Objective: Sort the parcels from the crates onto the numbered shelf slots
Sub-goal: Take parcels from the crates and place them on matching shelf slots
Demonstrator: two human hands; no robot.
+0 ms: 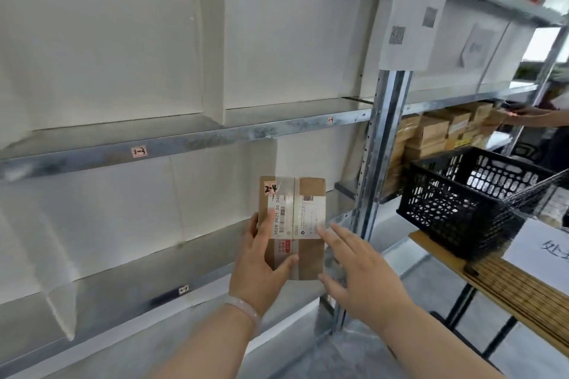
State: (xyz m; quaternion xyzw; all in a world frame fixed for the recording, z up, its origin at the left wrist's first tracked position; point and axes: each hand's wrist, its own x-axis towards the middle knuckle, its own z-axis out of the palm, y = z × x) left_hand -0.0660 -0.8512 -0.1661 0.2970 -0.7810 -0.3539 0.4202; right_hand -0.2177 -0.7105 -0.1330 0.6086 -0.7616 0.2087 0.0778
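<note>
A small brown cardboard parcel (311,191) with a white shipping label and a handwritten "2-4" tag is held up in front of the metal shelf (197,140). My left hand (260,268) grips its lower left part, thumb across the front. My right hand (366,274) is beside the parcel's right edge with fingers straight, fingertips touching the label's corner. Small slot tags are stuck on the shelf rails: "1-3" (139,151) on the upper rail and another tag (183,289) on the lower rail.
A black plastic crate (462,197) stands on a wooden table (520,289) at the right, next to a white sheet with writing. Stacked cardboard boxes (437,132) fill the neighbouring shelf bay. Another person's arm (535,117) reaches in at the far right.
</note>
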